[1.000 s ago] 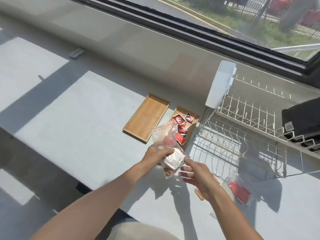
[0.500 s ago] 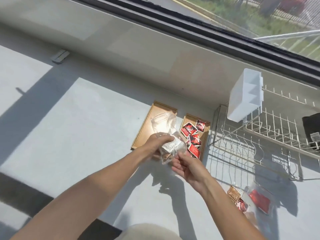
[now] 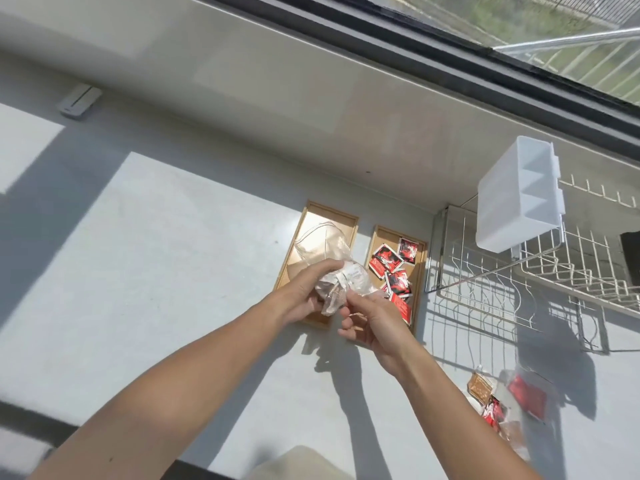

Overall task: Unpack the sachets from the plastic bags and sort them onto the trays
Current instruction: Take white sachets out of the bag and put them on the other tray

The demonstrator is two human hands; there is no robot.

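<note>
left hand (image 3: 304, 292): grips clear plastic bag (image 3: 332, 268), frame centre
right hand (image 3: 370, 317): pinches the bag's lower end
right tray (image 3: 420, 271): red sachets (image 3: 391, 268)
bench (image 3: 156, 254): more bags (image 3: 509, 407), lower right

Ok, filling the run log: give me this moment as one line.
left hand: grips plastic bag | right hand: working bag's bunched end | left tray: no loose sachets | right tray: red sachets

grey counter (image 3: 156, 271), two trays (image 3: 417, 271), rack (image 3: 519, 289)
</note>
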